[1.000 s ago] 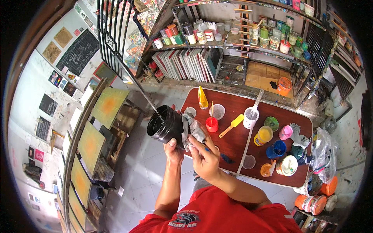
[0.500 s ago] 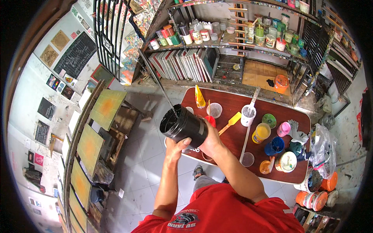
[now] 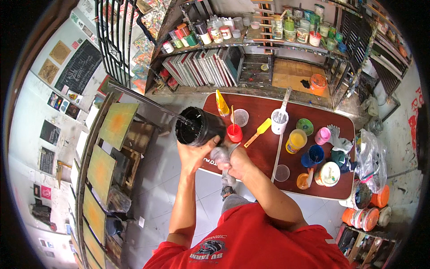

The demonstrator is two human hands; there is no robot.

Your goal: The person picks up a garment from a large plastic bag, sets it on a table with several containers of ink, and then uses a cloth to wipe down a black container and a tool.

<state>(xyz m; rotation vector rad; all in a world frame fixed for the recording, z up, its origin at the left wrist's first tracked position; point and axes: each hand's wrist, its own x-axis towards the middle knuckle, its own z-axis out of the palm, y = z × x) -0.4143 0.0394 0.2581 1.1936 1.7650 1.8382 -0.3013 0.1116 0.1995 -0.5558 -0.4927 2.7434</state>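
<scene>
My left hand point(image 3: 195, 154) is wrapped round the black tub point(image 3: 208, 127), its thumb along the near side. The tub is tilted with its mouth to the left, and wet black paint coats the inside. A long dark rod point(image 3: 150, 104) leans out of the mouth toward the upper left. Below the tub's base, my right hand point(image 3: 239, 165) is closed on a crumpled grey rag-like thing point(image 3: 220, 156), blurred, with an end hanging down. Just beyond the hands, a red paint cup point(image 3: 234, 133) with a stick in it stands on the table.
On the reddish-brown table point(image 3: 257, 157) are a yellow spatula point(image 3: 258, 132), a white tub point(image 3: 280, 121) with a scraper, and several paint pots. Yellow-orange panels point(image 3: 101, 170) lean on a rack at left. Paint jars line the shelf point(image 3: 251, 41) behind. Orange-lidded buckets point(image 3: 367, 219) stand at right.
The tub has shifted left and tips further, and the rod has swung lower to the left. My right hand has left the tub and now grips the grey thing beneath it.
</scene>
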